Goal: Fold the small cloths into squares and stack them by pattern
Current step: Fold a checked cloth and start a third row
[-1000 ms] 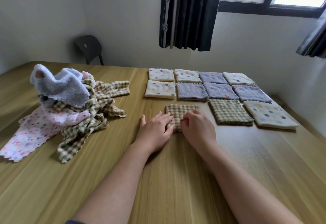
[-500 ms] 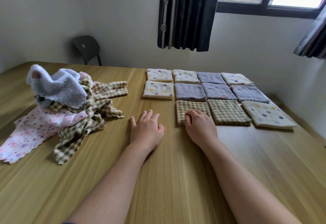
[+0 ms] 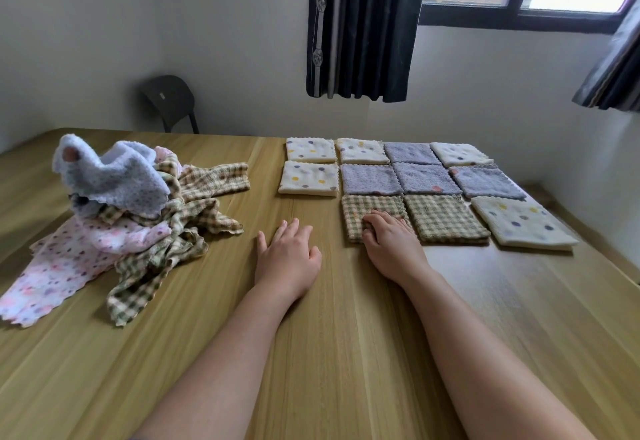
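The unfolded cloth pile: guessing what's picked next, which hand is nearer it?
Left. The left hand lies flat on the table right of the pile, not touching it. The right hand is farther right, fingers curled on a folded checked cloth.

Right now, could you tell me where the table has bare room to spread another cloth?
Widest bare wood: the near table between the forearms. A smaller gap, holding the left hand, separates the unfolded pile from the checked square under the right hand. The folded grid, far right, is crowded.

The right hand (image 3: 391, 249) hides part of the checked cloth (image 3: 375, 207).
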`<state>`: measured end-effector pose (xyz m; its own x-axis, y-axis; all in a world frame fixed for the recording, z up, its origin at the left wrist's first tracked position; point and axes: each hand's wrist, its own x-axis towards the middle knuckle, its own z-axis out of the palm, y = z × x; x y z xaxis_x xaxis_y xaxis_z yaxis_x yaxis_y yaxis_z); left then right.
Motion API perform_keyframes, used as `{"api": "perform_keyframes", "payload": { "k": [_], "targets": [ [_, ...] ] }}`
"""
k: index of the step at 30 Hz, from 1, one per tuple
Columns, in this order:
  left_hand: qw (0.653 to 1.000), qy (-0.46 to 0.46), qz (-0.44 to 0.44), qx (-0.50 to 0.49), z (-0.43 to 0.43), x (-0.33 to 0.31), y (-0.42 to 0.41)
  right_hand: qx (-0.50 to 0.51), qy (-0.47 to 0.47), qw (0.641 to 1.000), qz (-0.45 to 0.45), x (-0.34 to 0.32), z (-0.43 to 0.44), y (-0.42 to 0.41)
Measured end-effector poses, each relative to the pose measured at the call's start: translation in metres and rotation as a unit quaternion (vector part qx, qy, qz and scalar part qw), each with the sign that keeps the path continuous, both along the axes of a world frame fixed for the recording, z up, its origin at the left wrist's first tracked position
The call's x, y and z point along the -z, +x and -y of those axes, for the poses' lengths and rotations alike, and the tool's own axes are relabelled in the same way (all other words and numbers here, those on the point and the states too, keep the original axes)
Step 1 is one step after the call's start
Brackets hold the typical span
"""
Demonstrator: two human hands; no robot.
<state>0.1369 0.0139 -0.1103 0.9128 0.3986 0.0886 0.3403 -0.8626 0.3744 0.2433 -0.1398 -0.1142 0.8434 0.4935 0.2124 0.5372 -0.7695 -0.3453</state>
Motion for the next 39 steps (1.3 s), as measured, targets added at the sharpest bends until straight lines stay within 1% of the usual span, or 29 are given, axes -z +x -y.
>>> {"api": "perform_keyframes", "payload": {
  "k": [3, 6, 10, 12, 14, 15, 17, 20, 21, 25, 31, 34, 36, 39],
  "targets": [
    [1.000, -0.006, 0.023, 0.000, 0.000, 0.000, -0.001, -0.003, 0.004, 1.000, -0.007, 0.001, 0.001, 0.000],
    [0.995, 0.007, 0.099, -0.003, 0.000, -0.002, -0.008, -0.014, 0.031, 0.999, -0.010, -0.001, 0.002, -0.003],
    [0.974, 0.088, 0.208, 0.007, -0.023, -0.004, -0.026, -0.046, 0.054, 0.997, 0.032, -0.006, 0.000, -0.010],
    [0.961, 0.133, 0.241, -0.010, -0.046, -0.006, -0.041, -0.070, 0.068, 0.994, 0.056, -0.007, -0.003, -0.016],
    [0.951, 0.157, 0.261, -0.045, -0.073, -0.009, -0.058, -0.113, 0.075, 0.987, 0.087, -0.005, -0.010, -0.025],
    [0.948, 0.168, 0.262, -0.066, -0.088, -0.010, -0.068, -0.139, 0.075, 0.982, 0.103, -0.003, -0.015, -0.030],
    [0.954, 0.181, 0.214, -0.102, -0.115, -0.008, -0.083, -0.184, 0.073, 0.974, 0.113, -0.001, -0.026, -0.044],
    [0.977, 0.118, 0.097, -0.150, -0.138, -0.003, -0.095, -0.230, 0.053, 0.964, 0.121, 0.002, -0.049, -0.061],
    [0.979, 0.105, 0.078, -0.154, -0.138, -0.001, -0.093, -0.236, 0.042, 0.964, 0.114, 0.001, -0.055, -0.065],
    [0.979, 0.105, 0.083, -0.154, -0.138, 0.004, -0.086, -0.221, 0.025, 0.974, 0.050, -0.012, -0.106, -0.083],
    [0.982, 0.089, 0.095, -0.136, -0.144, 0.006, -0.089, -0.157, 0.086, 0.983, -0.049, -0.028, -0.204, -0.091],
    [0.981, 0.080, 0.104, -0.145, -0.150, 0.007, -0.090, -0.131, 0.095, 0.986, -0.035, -0.025, -0.220, -0.086],
    [0.977, 0.086, 0.113, -0.162, -0.153, 0.005, -0.092, -0.126, 0.109, 0.985, -0.042, -0.022, -0.216, -0.083],
    [0.971, 0.087, 0.095, -0.200, -0.157, 0.001, -0.095, -0.128, 0.091, 0.987, -0.039, -0.019, -0.193, -0.078]
  ]
}}
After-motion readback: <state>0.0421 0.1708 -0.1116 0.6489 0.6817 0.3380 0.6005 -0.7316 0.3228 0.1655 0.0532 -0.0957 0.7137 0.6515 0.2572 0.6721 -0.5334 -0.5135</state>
